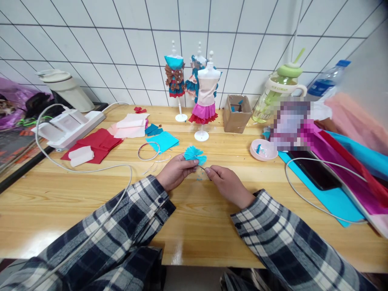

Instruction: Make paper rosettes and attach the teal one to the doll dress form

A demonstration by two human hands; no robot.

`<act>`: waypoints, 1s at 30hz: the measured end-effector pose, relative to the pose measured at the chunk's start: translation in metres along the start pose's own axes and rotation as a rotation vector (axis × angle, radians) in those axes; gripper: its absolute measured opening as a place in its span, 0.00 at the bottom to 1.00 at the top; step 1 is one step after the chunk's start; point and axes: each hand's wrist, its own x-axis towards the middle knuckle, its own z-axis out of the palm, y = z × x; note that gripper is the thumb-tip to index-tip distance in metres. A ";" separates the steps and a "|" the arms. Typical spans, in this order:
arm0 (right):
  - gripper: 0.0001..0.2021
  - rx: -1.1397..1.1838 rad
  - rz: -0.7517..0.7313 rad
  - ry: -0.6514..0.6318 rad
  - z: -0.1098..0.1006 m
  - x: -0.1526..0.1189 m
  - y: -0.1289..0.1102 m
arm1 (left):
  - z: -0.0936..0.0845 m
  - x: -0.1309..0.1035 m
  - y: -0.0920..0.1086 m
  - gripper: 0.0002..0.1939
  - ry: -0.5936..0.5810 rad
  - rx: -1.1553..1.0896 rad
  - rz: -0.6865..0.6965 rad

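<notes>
Plaid sleeves (281,226) reach up from the bottom edge, nearest the head camera I watch through from afar, with a white cable (131,174) draped across the left one. Both hands are closed and near each other at the centre: the left hand (177,171) pinches a fluffy, pleated blue piece (194,154) just above the surface, while the right hand (230,184) grips a thin dark tool (201,167) whose tip meets the piece's lower edge. I cannot tell what kind of tool it is. As I judge it, a loosened left pinch could let the pleats spread, a hard poke could tear the flimsy material, and a sweep of the left arm could drag the cable over the loose pieces. The wooden surface (194,230) carries red material (101,141) and a flat blue sheet (163,141) on the left, with a power strip (91,123) beyond; to the right are a pink bowl (266,157), a cardboard box (234,122) and a dark phone (318,171) lying on coloured sheets. Three dressed miniature mannequins (209,87) stand at the back, before a wall of white tiles (121,36); a pixelated patch hides something near the bowl.
</notes>
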 end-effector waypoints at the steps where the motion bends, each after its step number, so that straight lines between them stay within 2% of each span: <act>1: 0.20 0.006 -0.005 0.007 0.000 -0.001 0.000 | 0.000 0.000 0.000 0.12 0.006 -0.002 -0.002; 4: 0.20 0.053 -0.008 0.009 0.002 -0.003 0.000 | 0.000 0.000 0.000 0.14 0.023 -0.007 -0.004; 8: 0.19 0.195 0.049 -0.130 0.007 -0.008 -0.001 | -0.001 0.000 0.000 0.14 0.031 -0.011 0.006; 11: 0.20 0.259 0.057 -0.172 0.011 -0.009 0.001 | -0.001 0.000 0.000 0.13 0.026 0.005 -0.005; 19: 0.21 0.209 -0.014 -0.151 0.013 -0.009 0.001 | 0.003 -0.002 0.000 0.11 -0.022 0.030 0.011; 30: 0.19 0.166 -0.024 -0.124 0.012 -0.007 -0.001 | 0.001 -0.001 -0.001 0.11 -0.023 0.025 0.006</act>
